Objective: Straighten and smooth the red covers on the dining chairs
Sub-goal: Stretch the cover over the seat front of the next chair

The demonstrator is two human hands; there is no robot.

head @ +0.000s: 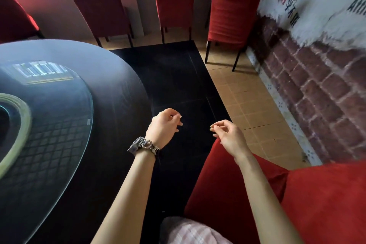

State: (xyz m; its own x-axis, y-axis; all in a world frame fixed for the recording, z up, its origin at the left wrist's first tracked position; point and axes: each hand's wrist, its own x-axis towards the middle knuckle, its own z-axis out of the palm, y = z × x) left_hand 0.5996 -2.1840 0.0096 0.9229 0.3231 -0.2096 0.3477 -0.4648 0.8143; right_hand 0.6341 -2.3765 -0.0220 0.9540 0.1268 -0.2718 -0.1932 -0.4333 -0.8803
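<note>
A chair in a red cover (237, 190) stands right below me at the lower right, its seat and back filling that corner. My left hand (163, 127), with a metal watch on the wrist, hovers over the dark floor with fingers loosely curled and holds nothing. My right hand (227, 134) hangs just above the front corner of that red seat, fingers loosely curled, also holding nothing. Three more red-covered chairs stand at the far side: one on the left (99, 8), one in the middle (174, 2), and one by the brick wall (231, 12) whose cover shows horizontal wrinkles.
A round dark table (111, 93) with a glass turntable (65, 125) fills the left. Another red chair (11, 18) shows at the far left edge. A brick-pattern wall (320, 93) runs along the right. Tan floor tiles (243, 97) lie between the black floor area and the wall.
</note>
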